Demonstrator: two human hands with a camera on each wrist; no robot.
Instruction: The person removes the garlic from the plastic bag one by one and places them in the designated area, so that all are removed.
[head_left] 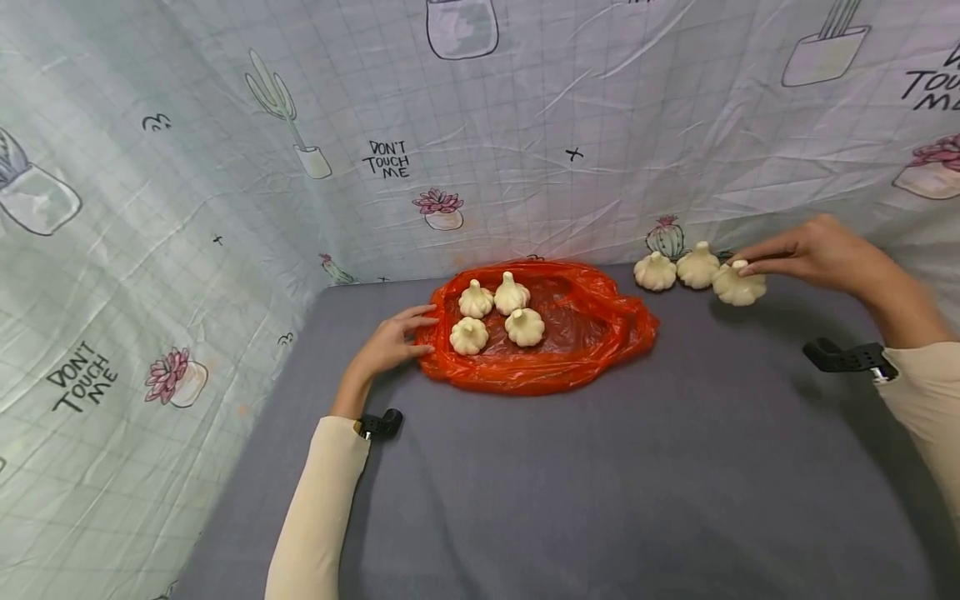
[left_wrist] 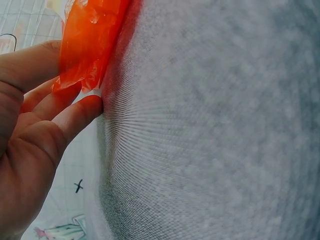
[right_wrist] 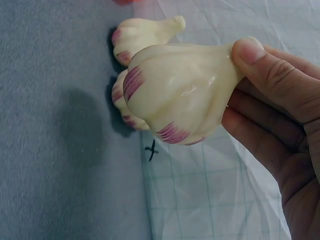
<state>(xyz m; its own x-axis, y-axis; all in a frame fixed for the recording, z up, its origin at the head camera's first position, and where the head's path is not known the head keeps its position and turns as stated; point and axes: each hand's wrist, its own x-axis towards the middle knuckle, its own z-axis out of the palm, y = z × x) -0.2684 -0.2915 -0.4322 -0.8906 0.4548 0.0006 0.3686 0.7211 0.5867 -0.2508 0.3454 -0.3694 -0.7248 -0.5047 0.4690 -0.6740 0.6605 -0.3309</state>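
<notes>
Your right hand [head_left: 813,254] pinches a garlic bulb [head_left: 738,287] by its stem between thumb and fingers, holding it raised over the far right of the surface [head_left: 600,483], its shadow falling apart from it. Purple streaks mark its rounded base. Just to its left, two garlic bulbs [head_left: 655,272] [head_left: 698,267] rest side by side at the far edge, close to the printed cloth [head_left: 517,192].

Your left hand [head_left: 392,340] grips the left rim of the red plastic bag [head_left: 510,380], fingers moderately spread, thumb on the near side. The bag lies wide open near the far edge, its rim crumpled all round and gathered to a narrow end on the right. Inside, in its left half, sit four bulbs [head_left: 468,336], two farther and two nearer, stems up; the right half shows bare red film.

You wear cream sleeves [head_left: 315,508] with a black wrist mount [head_left: 382,423] below each cuff. The cloth carries cactus drawings and "DON'T TOUCH ME" lettering.
</notes>
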